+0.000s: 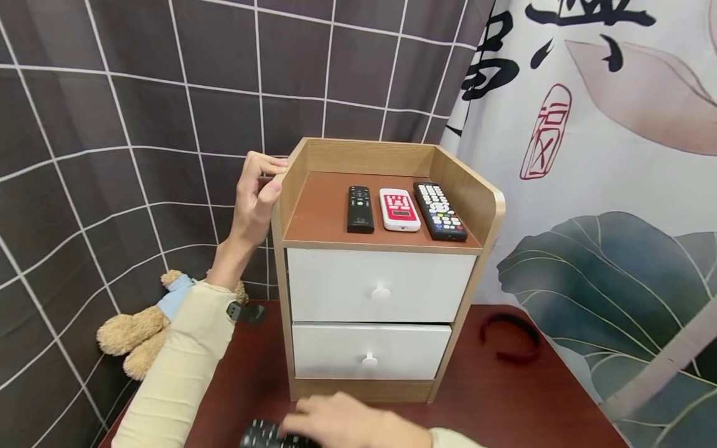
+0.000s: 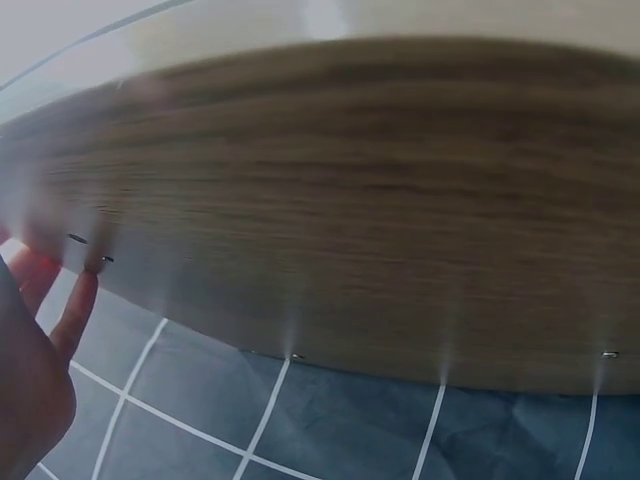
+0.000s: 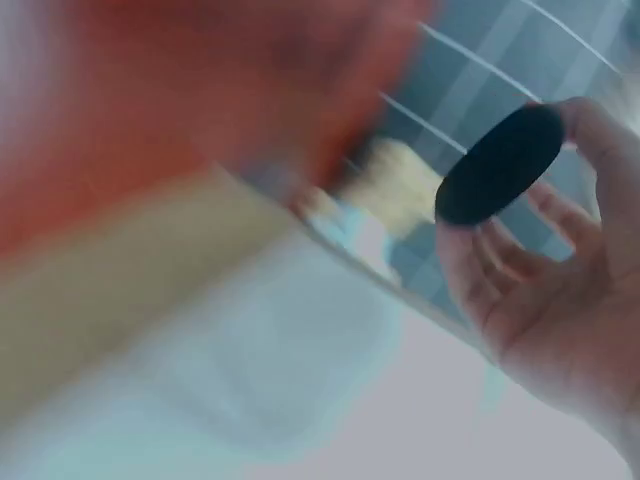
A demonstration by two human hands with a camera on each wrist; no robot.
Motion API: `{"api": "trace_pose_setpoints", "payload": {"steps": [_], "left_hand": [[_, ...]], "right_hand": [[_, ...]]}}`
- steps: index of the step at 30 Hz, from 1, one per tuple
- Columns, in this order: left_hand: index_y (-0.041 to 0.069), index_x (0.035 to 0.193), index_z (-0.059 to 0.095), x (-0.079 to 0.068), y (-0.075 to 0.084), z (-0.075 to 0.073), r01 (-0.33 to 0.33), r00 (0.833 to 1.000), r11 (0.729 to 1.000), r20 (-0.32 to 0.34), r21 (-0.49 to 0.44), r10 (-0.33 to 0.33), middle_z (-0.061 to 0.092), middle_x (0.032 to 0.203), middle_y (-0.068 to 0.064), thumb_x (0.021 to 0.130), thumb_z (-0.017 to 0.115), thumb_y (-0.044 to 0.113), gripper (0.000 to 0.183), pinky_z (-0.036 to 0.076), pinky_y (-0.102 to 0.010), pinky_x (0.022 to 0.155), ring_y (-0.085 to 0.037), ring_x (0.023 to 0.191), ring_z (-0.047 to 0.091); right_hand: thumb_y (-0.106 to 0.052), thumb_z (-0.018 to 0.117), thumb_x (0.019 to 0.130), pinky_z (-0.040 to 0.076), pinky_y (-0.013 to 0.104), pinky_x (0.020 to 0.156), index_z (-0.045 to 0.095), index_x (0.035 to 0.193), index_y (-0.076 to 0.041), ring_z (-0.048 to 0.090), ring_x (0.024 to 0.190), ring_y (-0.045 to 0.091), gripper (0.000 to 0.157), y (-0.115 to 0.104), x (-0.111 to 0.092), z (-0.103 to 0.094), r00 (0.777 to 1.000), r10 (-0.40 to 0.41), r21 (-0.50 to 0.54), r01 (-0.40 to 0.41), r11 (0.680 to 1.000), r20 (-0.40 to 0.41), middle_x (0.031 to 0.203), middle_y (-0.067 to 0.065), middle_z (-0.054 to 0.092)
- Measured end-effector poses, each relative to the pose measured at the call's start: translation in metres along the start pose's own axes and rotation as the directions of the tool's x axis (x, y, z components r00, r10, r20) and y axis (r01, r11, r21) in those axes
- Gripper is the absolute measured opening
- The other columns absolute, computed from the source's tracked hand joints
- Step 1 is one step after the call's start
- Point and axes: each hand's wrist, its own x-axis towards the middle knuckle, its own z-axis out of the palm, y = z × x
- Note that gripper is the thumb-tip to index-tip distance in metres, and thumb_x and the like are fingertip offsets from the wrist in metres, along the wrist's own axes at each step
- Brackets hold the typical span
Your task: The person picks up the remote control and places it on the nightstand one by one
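My left hand touches the upper left side of a small wooden cabinet with two white drawers. In the left wrist view, the fingers of that hand meet the wood-grain side panel. Low in the head view, my right hand holds a black remote control. The right wrist view shows the remote's dark end between thumb and fingers. On the cabinet's brown top lie a slim black remote, a white and red remote and a larger black remote.
Both drawers, the upper and the lower, are closed. A teddy bear in blue lies left on the dark red table. A dark red headband-like loop lies right. A grid-patterned curtain hangs behind.
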Motion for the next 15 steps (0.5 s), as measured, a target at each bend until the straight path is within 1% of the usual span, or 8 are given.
{"api": "trace_pose_setpoints", "payload": {"steps": [1, 4, 5, 7, 9, 12, 13, 15], "left_hand": [[-0.012, 0.095, 0.056, 0.001, 0.0, 0.001, -0.004, 1.0, 1.0, -0.001, 0.001, 0.004, 0.055, 0.109, -0.023, 0.079, 0.048, 0.034, 0.049, 0.045, -0.025, 0.087, -0.014, 0.111, 0.056], [-0.012, 0.094, 0.056, 0.004, 0.0, 0.004, -0.011, 1.0, 1.0, -0.007, -0.001, 0.011, 0.054, 0.108, -0.026, 0.078, 0.048, 0.035, 0.05, 0.045, -0.026, 0.086, -0.014, 0.11, 0.056], [-0.012, 0.094, 0.056, 0.004, 0.0, 0.005, -0.015, 1.0, 1.0, -0.01, 0.0, 0.015, 0.055, 0.108, -0.027, 0.078, 0.047, 0.035, 0.05, 0.045, -0.026, 0.085, -0.014, 0.11, 0.056], [-0.012, 0.094, 0.056, 0.005, -0.001, 0.005, -0.022, 1.0, 1.0, -0.022, 0.001, 0.022, 0.054, 0.107, -0.028, 0.078, 0.047, 0.034, 0.05, 0.046, -0.026, 0.086, -0.014, 0.11, 0.056], [-0.012, 0.094, 0.056, 0.005, -0.002, 0.005, -0.028, 0.999, 1.0, -0.041, -0.006, 0.028, 0.056, 0.106, -0.027, 0.078, 0.047, 0.034, 0.049, 0.046, -0.026, 0.087, -0.015, 0.109, 0.057], [-0.013, 0.094, 0.057, 0.003, -0.004, 0.004, -0.029, 0.997, 0.999, -0.067, -0.028, 0.027, 0.059, 0.105, -0.016, 0.077, 0.047, 0.032, 0.049, 0.046, -0.026, 0.088, -0.015, 0.109, 0.057], [-0.013, 0.094, 0.057, 0.003, -0.004, 0.004, -0.029, 0.997, 0.999, -0.068, -0.03, 0.027, 0.059, 0.105, -0.012, 0.077, 0.047, 0.032, 0.049, 0.047, -0.025, 0.088, -0.015, 0.109, 0.058], [-0.014, 0.092, 0.055, 0.002, -0.005, 0.003, -0.023, 0.998, 0.999, -0.061, -0.034, 0.021, 0.058, 0.105, -0.003, 0.078, 0.048, 0.032, 0.048, 0.046, -0.025, 0.087, -0.015, 0.108, 0.057]], "right_hand": [[-0.045, 0.063, 0.089, 0.034, 0.008, 0.056, 0.054, 0.127, -0.036, 0.05, 0.085, -0.008, 0.04, 0.004, -0.004, -0.023, 0.999, -0.031, -0.016, 0.031, 0.999, -0.019, 0.103, -0.017, 0.057], [-0.044, 0.065, 0.084, 0.038, 0.009, 0.061, 0.054, 0.127, -0.035, 0.048, 0.081, -0.007, 0.046, 0.01, -0.022, -0.095, 0.997, -0.003, 0.129, 0.012, 0.992, -0.073, 0.101, -0.017, 0.055], [-0.041, 0.066, 0.082, 0.041, 0.011, 0.063, 0.054, 0.127, -0.034, 0.05, 0.082, -0.006, 0.048, 0.011, -0.028, -0.118, 0.995, 0.008, 0.182, 0.01, 0.983, -0.095, 0.103, -0.017, 0.056], [-0.038, 0.066, 0.082, 0.047, 0.015, 0.067, 0.056, 0.127, -0.031, 0.054, 0.086, -0.003, 0.046, 0.014, -0.039, -0.162, 0.99, 0.031, 0.272, 0.007, 0.962, -0.137, 0.104, -0.016, 0.058], [-0.034, 0.067, 0.083, 0.051, 0.02, 0.07, 0.056, 0.126, -0.029, 0.057, 0.09, 0.0, 0.044, 0.014, -0.047, -0.196, 0.983, 0.059, 0.331, 0.003, 0.944, -0.176, 0.107, -0.014, 0.06], [-0.028, 0.07, 0.084, 0.054, 0.024, 0.069, 0.056, 0.128, -0.025, 0.059, 0.093, 0.004, 0.046, 0.013, -0.053, -0.237, 0.963, 0.11, 0.345, -0.019, 0.938, -0.247, 0.11, -0.011, 0.061], [-0.027, 0.071, 0.084, 0.055, 0.026, 0.069, 0.056, 0.128, -0.025, 0.059, 0.092, 0.005, 0.046, 0.012, -0.053, -0.249, 0.953, 0.137, 0.34, -0.039, 0.94, -0.269, 0.111, -0.011, 0.062], [-0.026, 0.072, 0.084, 0.055, 0.029, 0.067, 0.056, 0.127, -0.025, 0.06, 0.088, 0.008, 0.046, 0.013, -0.049, -0.272, 0.92, 0.215, 0.333, -0.1, 0.938, -0.329, 0.109, -0.009, 0.063]]}}
